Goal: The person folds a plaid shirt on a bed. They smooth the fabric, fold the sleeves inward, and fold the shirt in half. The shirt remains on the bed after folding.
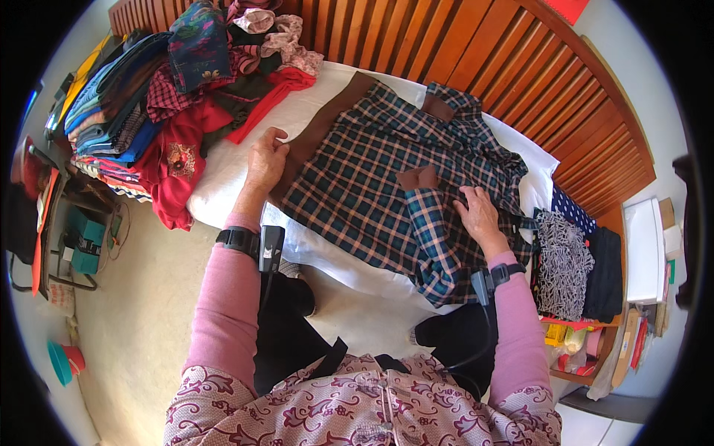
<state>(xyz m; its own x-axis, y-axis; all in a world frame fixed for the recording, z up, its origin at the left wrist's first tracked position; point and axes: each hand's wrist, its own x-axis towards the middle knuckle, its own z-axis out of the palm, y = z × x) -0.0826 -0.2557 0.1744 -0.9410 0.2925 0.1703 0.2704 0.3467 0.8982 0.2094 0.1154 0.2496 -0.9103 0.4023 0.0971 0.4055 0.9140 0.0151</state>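
Note:
A dark green, navy and peach plaid shirt [364,171] lies spread on the white sheet, its brown hem band [316,141] toward my left. One sleeve is folded across the body, so its brown cuff [418,178] rests on the middle. The other sleeve bends at the far side, with another brown cuff [437,108]. My left hand [266,160] is at the outer edge of the hem band, fingers loosely curved and apart; nothing shows in them. My right hand [480,215] lies open on the shirt beside the folded sleeve, fingers spread.
Folded clothes [111,97] are piled at the left, with a loose red garment [182,163] hanging over the bed's edge. A slatted wooden headboard [476,44] runs along the back. Patterned black-and-white cloth [563,260] and dark folded cloth [604,271] lie at the right.

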